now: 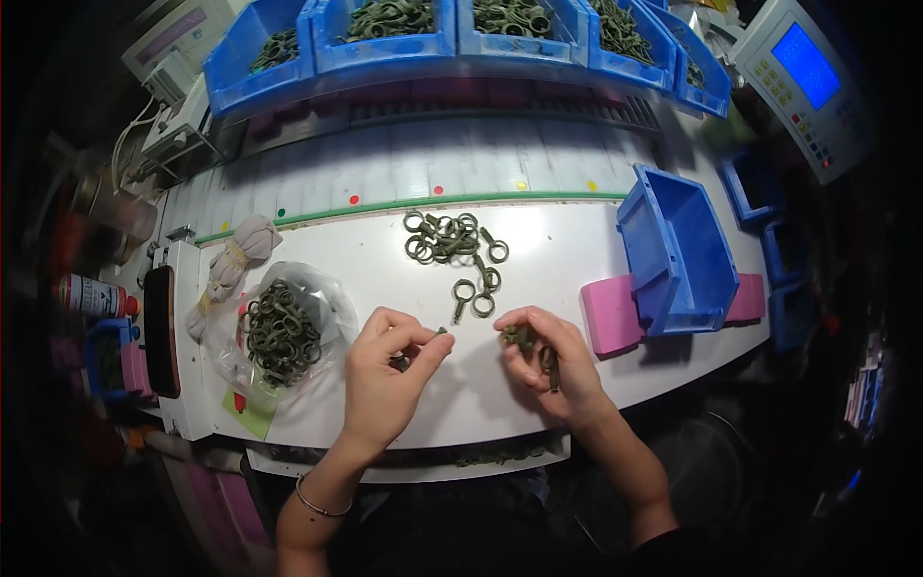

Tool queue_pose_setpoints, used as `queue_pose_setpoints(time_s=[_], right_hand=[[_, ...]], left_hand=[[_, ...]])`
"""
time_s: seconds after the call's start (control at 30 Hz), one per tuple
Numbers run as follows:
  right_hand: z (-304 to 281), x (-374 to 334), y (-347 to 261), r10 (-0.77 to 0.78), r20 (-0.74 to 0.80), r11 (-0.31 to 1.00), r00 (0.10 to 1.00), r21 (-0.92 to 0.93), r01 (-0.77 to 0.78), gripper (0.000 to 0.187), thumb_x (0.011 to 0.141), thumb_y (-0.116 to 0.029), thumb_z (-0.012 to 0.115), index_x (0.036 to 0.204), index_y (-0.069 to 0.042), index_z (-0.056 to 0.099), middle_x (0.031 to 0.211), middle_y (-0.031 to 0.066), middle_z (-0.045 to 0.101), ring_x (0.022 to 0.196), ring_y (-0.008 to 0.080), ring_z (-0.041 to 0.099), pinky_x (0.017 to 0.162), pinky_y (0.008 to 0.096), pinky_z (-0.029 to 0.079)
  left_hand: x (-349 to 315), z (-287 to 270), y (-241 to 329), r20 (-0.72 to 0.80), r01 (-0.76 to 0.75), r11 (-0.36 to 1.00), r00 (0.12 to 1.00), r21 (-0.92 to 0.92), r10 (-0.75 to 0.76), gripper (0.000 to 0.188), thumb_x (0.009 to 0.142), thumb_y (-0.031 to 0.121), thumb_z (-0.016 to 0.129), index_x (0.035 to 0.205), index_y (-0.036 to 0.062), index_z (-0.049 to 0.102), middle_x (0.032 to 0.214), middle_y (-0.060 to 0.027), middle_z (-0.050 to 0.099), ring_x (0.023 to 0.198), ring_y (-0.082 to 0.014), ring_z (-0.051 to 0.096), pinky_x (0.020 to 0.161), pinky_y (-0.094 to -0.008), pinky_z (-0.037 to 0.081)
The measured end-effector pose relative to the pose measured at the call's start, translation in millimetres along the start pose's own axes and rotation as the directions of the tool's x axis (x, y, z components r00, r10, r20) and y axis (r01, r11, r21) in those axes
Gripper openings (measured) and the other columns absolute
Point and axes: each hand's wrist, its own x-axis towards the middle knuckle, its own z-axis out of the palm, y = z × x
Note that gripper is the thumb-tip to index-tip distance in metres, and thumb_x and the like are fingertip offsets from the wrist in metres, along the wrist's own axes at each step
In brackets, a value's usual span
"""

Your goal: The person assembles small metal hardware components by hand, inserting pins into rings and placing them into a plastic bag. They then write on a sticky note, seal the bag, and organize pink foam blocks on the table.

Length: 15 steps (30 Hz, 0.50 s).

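Observation:
My left hand point(385, 380) is closed in a pinch on a dark green ringed part, mostly covered by the fingers; a bit of it shows at the fingertips. Across a small gap, my right hand point(569, 377) curls around several more dark green ringed parts point(548, 363), one hanging below the fingers. Beyond both hands lies a loose pile of the same parts point(447, 240), each a ring with a short stem. A few stray from it toward me, such as a ringed part point(463, 292) with its stem pointing my way.
Left of my left hand, an open clear plastic bag point(332, 298) holds many ringed parts. Behind it lies a knotted cloth point(231, 264). A blue bin point(678, 255) leans over pink blocks point(612, 315) at right. Filled blue bins point(385, 43) line the back; a blue-screened device point(803, 72) stands back right.

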Motion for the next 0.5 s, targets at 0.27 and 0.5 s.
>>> queue_pose_setpoints(time_s=[0.27,0.5], right_hand=[[66.9,19.8,11.2,0.267,0.288,0.951,0.92,0.078,-0.301,0.072,0.097,-0.055,0.019,0.117,0.004,0.055,0.106,0.0201,0.059,0.077,0.0201,0.061,0.046,0.0199,0.045],[126.7,34.1,17.8,0.344,0.332,0.939,0.879,-0.128,-0.319,0.077,0.095,-0.058,0.018,0.116,0.005,0.056,0.1,0.0234,0.059,0.061,0.0193,0.057,0.035,0.0182,0.034]], left_hand=[[-26.4,-78.2,17.5,0.067,0.176,0.887,0.984,-0.426,-0.163,0.012,0.091,0.004,0.055,0.089,-0.0045,0.063,0.098,-0.0076,0.057,0.069,-0.0076,0.056,0.05,-0.0178,0.041],[-35.2,-134.5,16.0,-0.107,0.032,0.907,0.991,-0.419,-0.084,0.018,0.094,0.008,0.052,0.1,-0.0054,0.062,0.098,-0.0109,0.063,0.077,-0.0118,0.061,0.058,-0.0212,0.049]])
